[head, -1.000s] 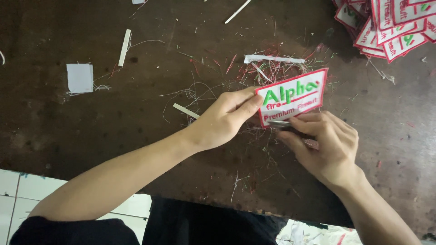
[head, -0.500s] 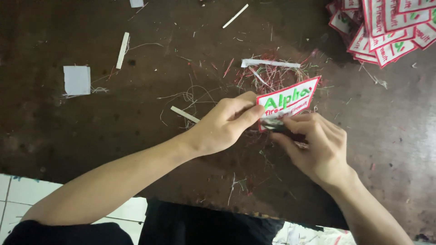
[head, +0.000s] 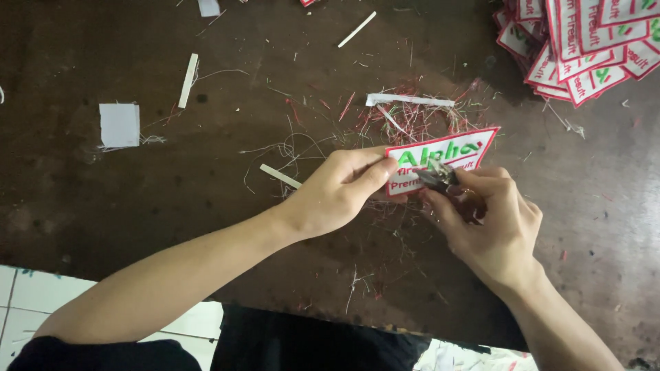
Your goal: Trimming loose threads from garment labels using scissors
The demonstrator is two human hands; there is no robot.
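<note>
Presently, the scene stood thus.

Left hand: the left hand (head: 337, 192) reached in from the lower left, its thumb and forefinger pinched shut on the left edge of the patch (head: 440, 156).

Right hand: the right hand (head: 491, 227) lay just below and right of the patch, its fingers curled closed around small snips (head: 440, 177), whose dark tips rested on the patch's lower middle.

Patch: it was white with a red border and green and red stitched lettering, held tilted just above the table (head: 172, 206), between the two hands.

Threads: a loose heap of red, green and white thread ends (head: 412, 120) lay just behind the patch, with thinner strands scattered beneath the hands.

Stack: a pile of like patches (head: 584, 41) sat at the far right corner, well apart from the hands.

Scraps: a white square of backing (head: 119, 124) lay far to the left, with a narrow white strip (head: 188, 80) near it and another strip (head: 280, 176) just left of the left hand.

Table: it was dark brown, worn and stained.
</note>
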